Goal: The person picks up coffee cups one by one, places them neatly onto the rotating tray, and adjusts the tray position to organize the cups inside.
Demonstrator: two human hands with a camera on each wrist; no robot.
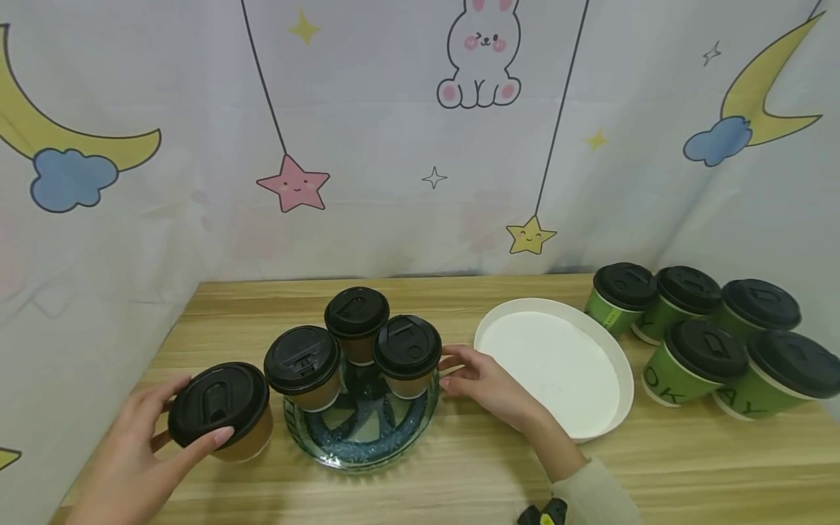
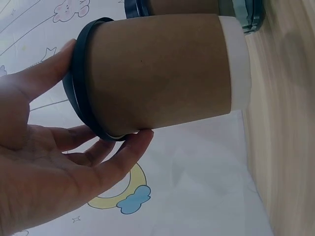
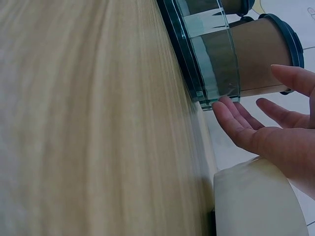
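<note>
My left hand grips a brown paper cup by its black lid, thumb on one side and fingers on the other. In the left wrist view, the cup's brown sleeve and white base show, the base close to the tabletop. To its right, a round clear glass dish carries three brown cups with black lids. Beside the dish's right side is my right hand, fingers slightly bent and holding nothing. Its fingertips are right at the glass rim in the right wrist view.
A round white tray lies right of the glass dish, partly behind my right forearm. Several green cups with black lids stand at the far right. A small black and yellow object shows by my right sleeve. A printed curtain hangs behind the table.
</note>
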